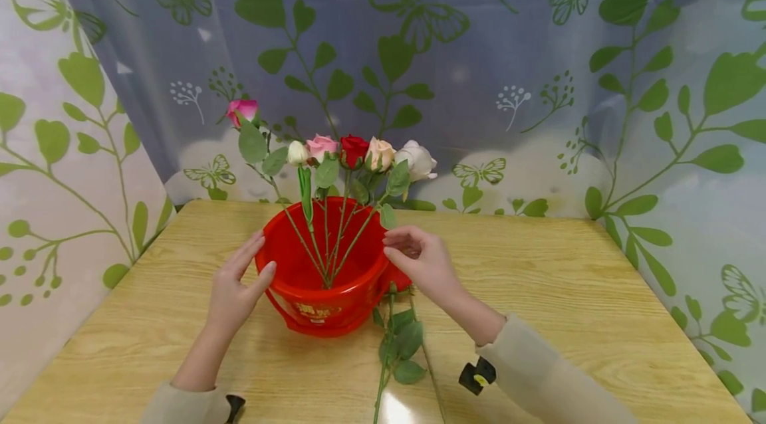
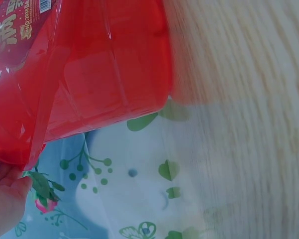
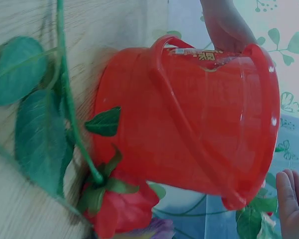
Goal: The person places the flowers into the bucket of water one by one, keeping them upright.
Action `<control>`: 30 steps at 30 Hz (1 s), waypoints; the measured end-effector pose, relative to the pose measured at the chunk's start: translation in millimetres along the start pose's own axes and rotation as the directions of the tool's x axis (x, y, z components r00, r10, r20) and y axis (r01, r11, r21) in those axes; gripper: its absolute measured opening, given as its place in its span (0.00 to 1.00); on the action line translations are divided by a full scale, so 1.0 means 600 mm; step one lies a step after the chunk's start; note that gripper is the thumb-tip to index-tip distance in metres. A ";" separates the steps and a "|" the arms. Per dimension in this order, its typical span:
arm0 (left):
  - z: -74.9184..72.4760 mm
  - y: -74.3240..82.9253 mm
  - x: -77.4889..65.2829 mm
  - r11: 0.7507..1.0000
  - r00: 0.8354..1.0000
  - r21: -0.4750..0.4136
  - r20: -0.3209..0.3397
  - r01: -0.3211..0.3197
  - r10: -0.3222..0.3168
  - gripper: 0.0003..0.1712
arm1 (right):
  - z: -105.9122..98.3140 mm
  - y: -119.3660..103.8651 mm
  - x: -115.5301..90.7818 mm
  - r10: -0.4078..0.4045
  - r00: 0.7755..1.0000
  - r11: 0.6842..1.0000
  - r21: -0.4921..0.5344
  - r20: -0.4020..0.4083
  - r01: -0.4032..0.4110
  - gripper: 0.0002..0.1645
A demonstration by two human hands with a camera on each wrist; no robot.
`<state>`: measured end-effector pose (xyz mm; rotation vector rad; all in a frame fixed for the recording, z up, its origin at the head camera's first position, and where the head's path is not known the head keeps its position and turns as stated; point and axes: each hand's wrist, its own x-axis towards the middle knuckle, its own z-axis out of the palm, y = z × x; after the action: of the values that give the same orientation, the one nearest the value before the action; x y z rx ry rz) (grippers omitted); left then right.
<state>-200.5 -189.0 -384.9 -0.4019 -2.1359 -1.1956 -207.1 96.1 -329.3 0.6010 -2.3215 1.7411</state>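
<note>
A red plastic bucket stands on the table with several artificial flowers upright in it: a magenta rose, a white tulip, a pink rose, a red rose, a peach rose and a white rose. My left hand rests its extended fingers against the bucket's left rim, thumb spread apart. Beside the right rim is my right hand, fingers loosely bent and holding nothing; whether it touches the rim I cannot tell.
Right of the bucket, another red rose lies on the wooden table, its leafy stem pointing toward me. A purple flower lies beside it, partly hidden. A patterned curtain stands behind the table.
</note>
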 end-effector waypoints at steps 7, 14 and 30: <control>-0.001 -0.001 -0.001 1.000 1.000 -0.013 0.001 0.014 -0.014 0.25 | -0.023 0.018 -0.012 0.059 0.998 0.998 -0.006 -0.023 -0.059 0.09; -0.002 -0.001 -0.001 0.999 0.999 -0.001 0.020 0.034 -0.034 0.24 | -0.039 0.035 -0.024 0.100 0.994 0.995 -0.013 -0.032 -0.101 0.09; 0.000 0.003 0.001 1.000 1.000 0.005 0.006 0.003 -0.003 0.24 | -0.040 0.081 -0.050 0.161 0.987 0.984 -0.074 -0.020 -0.162 0.09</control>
<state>-200.2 -188.1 -383.5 -0.4004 -2.1448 -1.1924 -202.9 136.5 -375.7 0.3971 -2.4755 1.7070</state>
